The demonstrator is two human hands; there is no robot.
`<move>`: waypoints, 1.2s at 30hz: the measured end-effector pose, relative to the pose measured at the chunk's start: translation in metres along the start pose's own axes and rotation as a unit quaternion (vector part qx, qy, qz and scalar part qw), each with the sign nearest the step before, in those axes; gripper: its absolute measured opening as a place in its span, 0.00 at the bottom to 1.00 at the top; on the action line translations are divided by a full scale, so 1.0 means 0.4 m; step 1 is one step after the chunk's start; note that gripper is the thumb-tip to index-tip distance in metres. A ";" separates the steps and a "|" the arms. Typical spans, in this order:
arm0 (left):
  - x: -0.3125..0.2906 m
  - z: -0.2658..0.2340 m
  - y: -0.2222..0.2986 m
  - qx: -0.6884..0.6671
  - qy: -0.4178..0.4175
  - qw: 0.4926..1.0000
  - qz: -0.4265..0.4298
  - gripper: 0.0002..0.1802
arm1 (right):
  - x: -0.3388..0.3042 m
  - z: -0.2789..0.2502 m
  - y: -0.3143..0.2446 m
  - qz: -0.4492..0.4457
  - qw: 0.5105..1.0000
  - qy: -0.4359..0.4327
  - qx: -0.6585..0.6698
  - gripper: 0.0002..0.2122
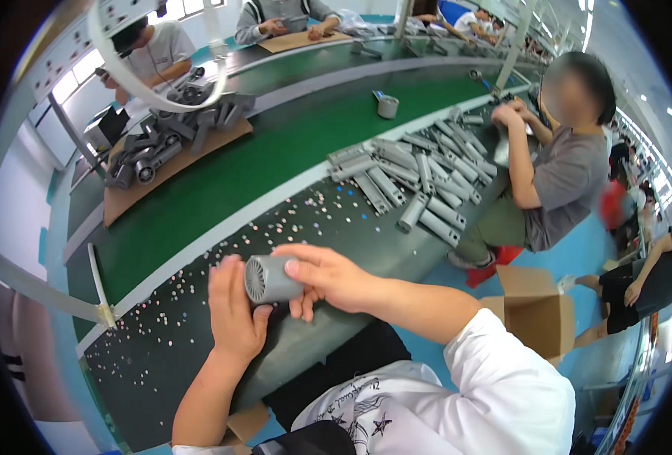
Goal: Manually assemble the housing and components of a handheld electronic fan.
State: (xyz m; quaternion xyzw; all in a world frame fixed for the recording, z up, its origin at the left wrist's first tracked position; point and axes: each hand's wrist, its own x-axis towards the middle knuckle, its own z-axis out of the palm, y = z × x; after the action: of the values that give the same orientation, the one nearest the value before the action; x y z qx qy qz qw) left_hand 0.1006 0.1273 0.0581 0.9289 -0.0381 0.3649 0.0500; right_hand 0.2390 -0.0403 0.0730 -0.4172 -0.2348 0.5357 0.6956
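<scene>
A short grey plastic cylinder housing (281,279) with a ribbed, vented round end lies sideways above the near edge of the dark worktable. My right hand (336,280) grips it from the right, thumb on its upper side and fingers curled beneath. At the vented end is my left hand (235,315), its fingers stretched upward and slightly blurred, the thumb just below the housing. Whether the left palm presses on the vent I cannot tell. Small pale dots (171,317) are scattered over the table around both hands.
Grey elongated plastic parts (425,173) are piled ahead to the right, beside a seated co-worker (567,152). A green conveyor belt (290,135) carries a grey cup-shaped part (387,107). Cardboard with grey housings (177,178) lies far left; an open carton (535,324) stands right.
</scene>
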 end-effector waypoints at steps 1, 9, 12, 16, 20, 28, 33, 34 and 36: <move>-0.020 0.005 0.016 -0.001 -0.010 1.000 0.006 0.30 | -0.032 0.006 0.006 0.022 0.999 -0.019 0.031 0.24; -0.103 -0.006 0.178 -0.527 -0.046 0.768 -0.360 0.21 | 0.015 -0.330 -0.108 -0.237 0.660 0.332 -0.631 0.17; -0.129 0.001 0.219 -0.684 0.018 0.572 -0.452 0.20 | 0.075 -0.474 -0.157 -0.294 0.520 0.372 -0.710 0.14; -0.166 0.009 0.252 -0.683 0.029 0.565 -0.462 0.20 | 0.101 -0.482 -0.148 -0.138 0.433 0.275 -0.847 0.12; -0.209 -0.005 0.268 -0.669 0.039 0.577 -0.467 0.21 | 0.091 -0.382 -0.064 -0.234 0.425 0.142 -0.863 0.07; -0.225 -0.012 0.286 -0.694 0.068 0.512 -0.501 0.24 | 0.030 -0.267 0.007 -0.136 0.900 0.081 -0.406 0.07; -0.225 -0.006 0.287 -0.749 0.095 0.406 -0.515 0.28 | -0.017 -0.228 0.018 -0.114 0.632 0.184 -0.744 0.10; -0.226 -0.006 0.289 -0.760 0.101 0.390 -0.510 0.29 | -0.019 -0.237 0.025 -0.153 0.619 0.190 -0.746 0.11; -0.222 -0.003 0.292 -0.769 0.112 0.376 -0.505 0.29 | -0.022 -0.248 0.032 -0.218 0.620 0.202 -0.726 0.13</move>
State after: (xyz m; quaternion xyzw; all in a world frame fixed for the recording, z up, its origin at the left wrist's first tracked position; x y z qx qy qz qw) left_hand 0.0224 0.0146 0.0060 0.2890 0.1798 0.1872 0.9215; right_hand 0.3059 -0.0802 0.0095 -0.8210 -0.4845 -0.0738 0.2928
